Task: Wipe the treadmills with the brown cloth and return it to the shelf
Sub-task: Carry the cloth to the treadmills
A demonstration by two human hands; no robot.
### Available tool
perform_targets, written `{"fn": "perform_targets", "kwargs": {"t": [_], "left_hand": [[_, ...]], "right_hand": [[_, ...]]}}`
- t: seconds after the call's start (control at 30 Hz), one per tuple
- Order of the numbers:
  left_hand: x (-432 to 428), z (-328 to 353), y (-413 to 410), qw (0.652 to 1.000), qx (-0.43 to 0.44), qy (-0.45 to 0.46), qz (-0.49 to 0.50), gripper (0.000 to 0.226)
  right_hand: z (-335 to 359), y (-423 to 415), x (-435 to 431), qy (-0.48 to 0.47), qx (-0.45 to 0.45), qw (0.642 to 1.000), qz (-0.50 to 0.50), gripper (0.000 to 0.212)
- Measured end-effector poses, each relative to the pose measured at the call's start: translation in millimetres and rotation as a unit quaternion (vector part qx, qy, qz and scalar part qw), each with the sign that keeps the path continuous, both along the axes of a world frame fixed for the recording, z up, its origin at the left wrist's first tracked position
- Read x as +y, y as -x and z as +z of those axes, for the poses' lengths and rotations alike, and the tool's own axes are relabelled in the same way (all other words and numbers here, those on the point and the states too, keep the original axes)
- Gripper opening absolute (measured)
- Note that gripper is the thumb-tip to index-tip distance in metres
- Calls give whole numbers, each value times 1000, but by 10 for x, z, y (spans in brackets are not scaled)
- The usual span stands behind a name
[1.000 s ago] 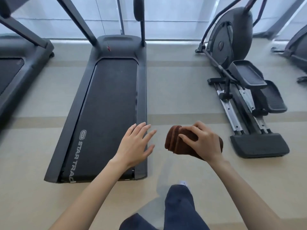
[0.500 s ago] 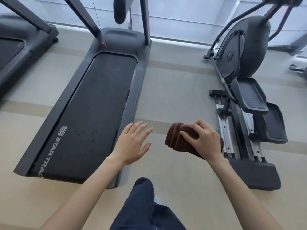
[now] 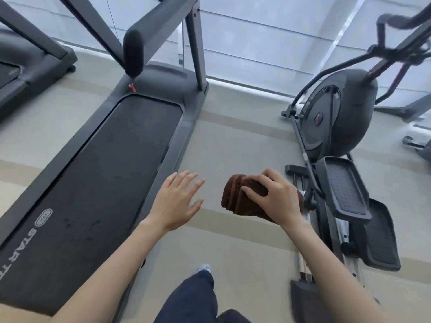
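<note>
Your right hand (image 3: 272, 199) grips the brown cloth (image 3: 235, 194) from above, fingers curled over its top and the thumb side wrapped toward you. The cloth is folded into a thick bundle held in the air over the floor (image 3: 233, 141), between the treadmill (image 3: 112, 171) and the elliptical trainer (image 3: 338, 117). Its long axis runs from upper left to lower right, passing under your palm toward the wrist, and the stacked folded edges face left, toward your left hand (image 3: 177, 201). That hand holds nothing: its fingers are spread and nearly straight, hovering just beside the treadmill's right side rail.

The floor is pale with darker tan bands. A second treadmill (image 3: 35, 66) sits at the far left, and white window blinds (image 3: 268, 43) close off the back. Your dark trouser leg (image 3: 193, 297) and a light shoe (image 3: 204, 268) show at the bottom.

Since the earlier frames both hands have kept the same pose and spacing. The view has advanced: the treadmill's rear end has slipped out of frame, its uprights loom larger, and the elliptical stands closer on the right.
</note>
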State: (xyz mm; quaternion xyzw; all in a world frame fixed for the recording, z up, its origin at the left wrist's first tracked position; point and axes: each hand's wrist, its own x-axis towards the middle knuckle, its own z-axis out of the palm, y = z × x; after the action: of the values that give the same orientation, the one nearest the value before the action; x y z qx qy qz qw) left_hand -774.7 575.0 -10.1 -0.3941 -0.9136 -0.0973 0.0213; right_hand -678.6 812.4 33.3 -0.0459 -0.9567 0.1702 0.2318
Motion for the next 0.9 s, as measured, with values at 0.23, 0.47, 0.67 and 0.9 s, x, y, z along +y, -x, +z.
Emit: {"fn": "perform_targets", "kwargs": {"t": [0.23,0.47,0.67,0.9], "left_hand": [[547,7,567,999,-13,22,37,50],[1246,-158,1171,993,-17,43,112,54],[2099,-503,1907,982,-17,53,183,58],[2560,-1070,2694,965,-31,56,255,54]], "right_hand": [[-164,751,653,12,-10,999,37,20],[-396,1846,1454,17,-19,991,130,19],[-618,3051,2228,17,-12,978,207,20],[-1153,4230,2663,41,-5,963,268,18]]}}
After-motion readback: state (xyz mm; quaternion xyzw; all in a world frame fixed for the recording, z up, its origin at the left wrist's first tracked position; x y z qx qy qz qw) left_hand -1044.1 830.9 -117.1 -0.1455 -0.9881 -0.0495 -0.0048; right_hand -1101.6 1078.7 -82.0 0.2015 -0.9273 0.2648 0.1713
